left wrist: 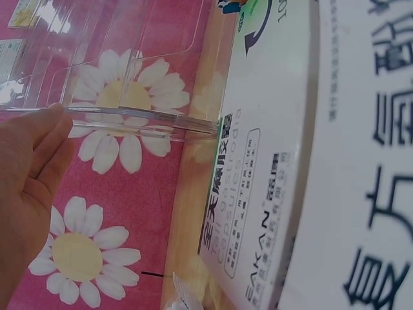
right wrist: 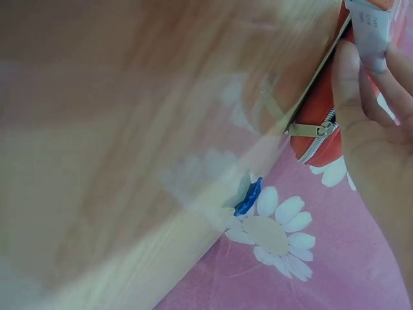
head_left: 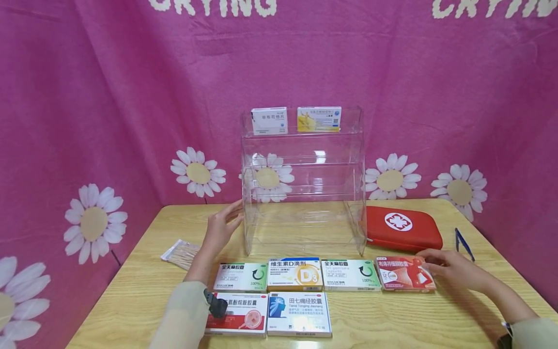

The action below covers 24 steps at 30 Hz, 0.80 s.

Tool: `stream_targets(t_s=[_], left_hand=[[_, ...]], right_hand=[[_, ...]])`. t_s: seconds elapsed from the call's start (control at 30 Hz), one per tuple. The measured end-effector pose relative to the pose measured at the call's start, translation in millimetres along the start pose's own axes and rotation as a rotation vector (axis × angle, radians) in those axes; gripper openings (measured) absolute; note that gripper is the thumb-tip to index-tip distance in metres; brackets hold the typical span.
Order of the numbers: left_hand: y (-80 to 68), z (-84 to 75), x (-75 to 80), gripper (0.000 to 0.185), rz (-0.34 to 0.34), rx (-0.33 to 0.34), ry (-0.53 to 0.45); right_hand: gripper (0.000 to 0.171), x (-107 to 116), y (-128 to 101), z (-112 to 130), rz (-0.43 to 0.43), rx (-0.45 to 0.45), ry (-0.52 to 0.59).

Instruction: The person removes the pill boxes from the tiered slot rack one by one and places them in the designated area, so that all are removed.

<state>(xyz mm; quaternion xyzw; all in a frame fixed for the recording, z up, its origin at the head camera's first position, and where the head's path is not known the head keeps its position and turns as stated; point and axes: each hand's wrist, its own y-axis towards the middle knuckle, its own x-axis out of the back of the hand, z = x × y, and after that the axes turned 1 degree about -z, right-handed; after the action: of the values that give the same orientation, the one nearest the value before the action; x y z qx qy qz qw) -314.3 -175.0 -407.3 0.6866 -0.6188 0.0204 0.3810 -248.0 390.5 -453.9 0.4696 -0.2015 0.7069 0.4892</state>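
Note:
My left hand has its fingers fairly straight against the left side of a clear acrylic display rack; the left wrist view shows the fingertips at the panel's edge. At the right, my right hand pinches the end of a red and white medicine box, its thumb and fingers on opposite sides in the right wrist view. That box lies at the right end of a row with a green and white box, an orange and white vitamin D box and another green and white box.
Nearer me lie a red and white capsule box and a blue and white box. The rack's top tier holds a white box and a yellow and white box. Around stand a red first-aid case, blue tweezers and bagged cotton swabs.

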Motion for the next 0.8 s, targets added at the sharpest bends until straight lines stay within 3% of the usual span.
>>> stream_targets(t_s=[0.2,0.5,0.67,0.8], left_hand=[[-0.2,-0.9,0.2,0.044,-0.007,-0.009,-0.016],[-0.2,-1.6,1.4,0.045,-0.001,0.019,-0.018],[0.4,0.2,0.4,0.046,-0.008,-0.001,-0.021],[0.2,0.9,-0.7,0.046,-0.004,-0.012,-0.026]], right_hand=[[0.025,-1,3,-1,0.065,-0.003,0.029],[0.023,-4,5,4,0.017,0.024,-0.033],[0.021,-5,4,13,-0.133,-0.008,-0.085],[0.023,-5,9,20,-0.306,0.053,-0.083]])
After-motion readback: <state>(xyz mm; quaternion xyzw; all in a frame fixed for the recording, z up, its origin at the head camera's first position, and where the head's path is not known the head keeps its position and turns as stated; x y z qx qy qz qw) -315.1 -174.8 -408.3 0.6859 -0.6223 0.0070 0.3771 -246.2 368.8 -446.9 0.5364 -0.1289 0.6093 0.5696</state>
